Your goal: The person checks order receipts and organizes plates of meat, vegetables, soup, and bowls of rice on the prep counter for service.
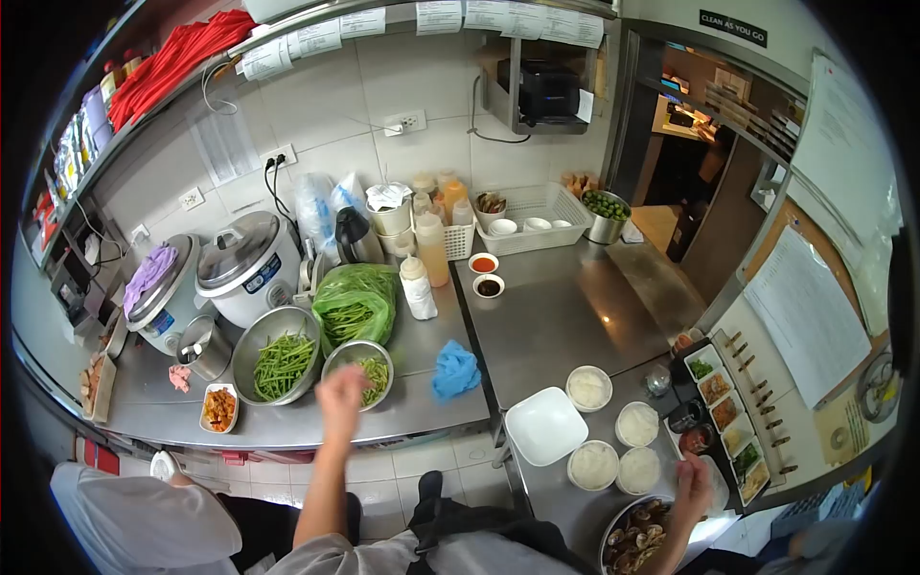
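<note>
My left hand (343, 393) is over the front edge of the small metal bowl (368, 353) of cut green pieces, its fingers curled and blurred. Left of it sits a larger bowl of green beans (282, 366), with a green plastic bag of beans (353, 309) behind. On the right, my right hand (692, 491) is raised beside a pot of clams (636, 539), fingers bent together; what they hold, if anything, cannot be made out. White bowls of rice (638, 470) and a square white dish (546, 426) stand to its left.
Two rice cookers (251, 266) stand at the back left. A blue cloth (455, 370) lies near the counter's front edge. A black tray of toppings (725, 414) is at the right. Another person's white sleeve (144, 517) shows at lower left.
</note>
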Motion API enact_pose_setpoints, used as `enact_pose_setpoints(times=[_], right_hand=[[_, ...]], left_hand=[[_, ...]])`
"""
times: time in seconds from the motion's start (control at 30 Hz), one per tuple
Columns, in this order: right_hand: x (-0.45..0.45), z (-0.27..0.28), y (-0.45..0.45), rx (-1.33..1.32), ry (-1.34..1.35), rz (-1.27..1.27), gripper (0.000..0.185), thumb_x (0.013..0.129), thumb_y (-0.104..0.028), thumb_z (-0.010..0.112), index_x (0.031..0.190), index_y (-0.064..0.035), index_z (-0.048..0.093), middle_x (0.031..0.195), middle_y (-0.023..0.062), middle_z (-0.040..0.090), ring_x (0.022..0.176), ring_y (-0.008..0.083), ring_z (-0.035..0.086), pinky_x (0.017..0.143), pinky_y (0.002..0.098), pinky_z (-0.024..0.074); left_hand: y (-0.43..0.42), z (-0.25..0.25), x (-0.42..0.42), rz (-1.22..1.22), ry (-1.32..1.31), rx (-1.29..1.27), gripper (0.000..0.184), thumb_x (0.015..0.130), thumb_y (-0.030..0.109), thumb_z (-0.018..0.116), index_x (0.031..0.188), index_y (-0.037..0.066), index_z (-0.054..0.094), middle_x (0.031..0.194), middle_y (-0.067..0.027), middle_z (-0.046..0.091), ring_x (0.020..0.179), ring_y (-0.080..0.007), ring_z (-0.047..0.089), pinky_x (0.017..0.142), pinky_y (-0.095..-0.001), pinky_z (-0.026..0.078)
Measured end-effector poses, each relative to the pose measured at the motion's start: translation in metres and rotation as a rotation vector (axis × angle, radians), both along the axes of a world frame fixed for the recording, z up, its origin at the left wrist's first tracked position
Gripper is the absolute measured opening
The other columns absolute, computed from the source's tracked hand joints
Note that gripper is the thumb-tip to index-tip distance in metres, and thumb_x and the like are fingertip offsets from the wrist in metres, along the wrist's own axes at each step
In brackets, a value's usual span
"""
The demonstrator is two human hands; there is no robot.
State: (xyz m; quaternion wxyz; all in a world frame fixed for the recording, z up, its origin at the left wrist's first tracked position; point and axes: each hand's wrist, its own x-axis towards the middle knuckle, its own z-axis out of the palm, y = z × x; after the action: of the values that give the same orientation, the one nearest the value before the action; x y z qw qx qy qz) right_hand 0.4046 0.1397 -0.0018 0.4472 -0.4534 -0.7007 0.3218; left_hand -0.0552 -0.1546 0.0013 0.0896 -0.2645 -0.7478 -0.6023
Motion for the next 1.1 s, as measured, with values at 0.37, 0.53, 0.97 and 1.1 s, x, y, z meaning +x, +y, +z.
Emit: enact_pose_setpoints(times=[0.37, 0.53, 0.97, 1.1], right_hand=[[-0.211, 0.046, -0.051, -0.011, -0.016, 0.440, 0.016, 0.087, -0.001, 0.054, 0.100, 0.0010, 0.063, 0.080, 0.0111, 0.067, 0.075, 0.0153, 0.065, 0.066, 0.0251, 0.0498], [-0.303, 0.055, -0.087, -0.027, -0.044, 0.641, 0.016, 0.087, -0.006, 0.057, 0.101, -0.0034, 0.065, 0.085, 0.0119, 0.068, 0.077, 0.0183, 0.066, 0.069, 0.0281, 0.0499], [-0.431, -0.024, -0.210, -0.011, -0.155, 1.463, 0.021, 0.086, -0.009, 0.057, 0.106, -0.0110, 0.064, 0.085, 0.0078, 0.066, 0.077, 0.0190, 0.065, 0.071, 0.0277, 0.0500], [-0.440, -0.042, -0.210, -0.156, -0.224, 1.567, 0.017, 0.087, -0.011, 0.062, 0.103, -0.0134, 0.067, 0.089, 0.0066, 0.069, 0.080, 0.0158, 0.067, 0.071, 0.0259, 0.0526]], left_hand=[[-0.244, -0.037, -0.150, 0.667, 0.009, 0.321, 0.023, 0.096, 0.023, 0.048, 0.104, 0.004, 0.059, 0.074, 0.0010, 0.054, 0.064, -0.0031, 0.047, 0.054, -0.0170, 0.037], [-0.297, -0.084, -0.180, 0.820, 0.112, 0.234, 0.025, 0.094, 0.022, 0.053, 0.107, 0.002, 0.058, 0.091, -0.0064, 0.060, 0.080, -0.0132, 0.056, 0.070, -0.0255, 0.046], [-0.311, -0.088, -0.240, 0.980, 0.094, 0.214, 0.023, 0.092, 0.013, 0.050, 0.109, 0.001, 0.059, 0.106, -0.0110, 0.061, 0.098, -0.0208, 0.056, 0.088, -0.0317, 0.042], [-0.293, -0.071, -0.248, 0.934, 0.117, 0.233, 0.023, 0.092, 0.013, 0.049, 0.110, 0.000, 0.058, 0.105, -0.0097, 0.060, 0.097, -0.0198, 0.055, 0.088, -0.0314, 0.041]])
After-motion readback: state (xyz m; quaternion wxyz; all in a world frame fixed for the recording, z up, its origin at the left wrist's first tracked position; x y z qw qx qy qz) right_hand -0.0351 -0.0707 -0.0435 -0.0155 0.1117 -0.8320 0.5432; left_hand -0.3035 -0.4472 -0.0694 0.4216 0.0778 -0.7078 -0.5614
